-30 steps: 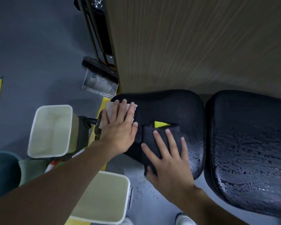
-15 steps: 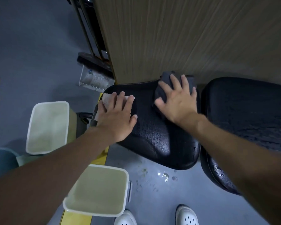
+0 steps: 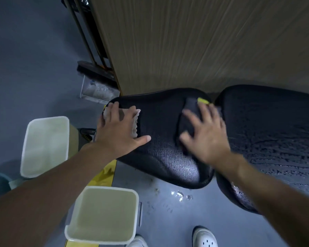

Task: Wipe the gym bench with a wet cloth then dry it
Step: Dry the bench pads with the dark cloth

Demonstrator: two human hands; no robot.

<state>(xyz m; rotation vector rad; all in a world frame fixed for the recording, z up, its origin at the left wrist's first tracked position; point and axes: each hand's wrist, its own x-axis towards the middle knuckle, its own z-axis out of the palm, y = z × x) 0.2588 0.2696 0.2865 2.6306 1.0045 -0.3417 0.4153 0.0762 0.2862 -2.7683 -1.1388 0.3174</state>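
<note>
I see right hand [image 3: 205, 134], fingers spread flat, pressing dark cloth [image 3: 186, 120] at seat pad [image 3: 161, 154] upper right. Wet sheen lies below it, nearer the right hand. Left hand [image 3: 118, 129] flat on pale cloth [image 3: 135, 122].

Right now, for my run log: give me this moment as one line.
stage: wiping seat pad | left hand: flat on pale cloth | right hand: flat on dark cloth | larger pad: wet

The right hand [image 3: 206, 134] sweeps the dark cloth [image 3: 186, 122] back from the far edge of the seat pad [image 3: 161, 154] toward its middle, blurred mid-stroke. The cloth's yellow tag [image 3: 203, 101] shows again, and the left hand [image 3: 118, 132] has splayed its thumb wider.
</note>
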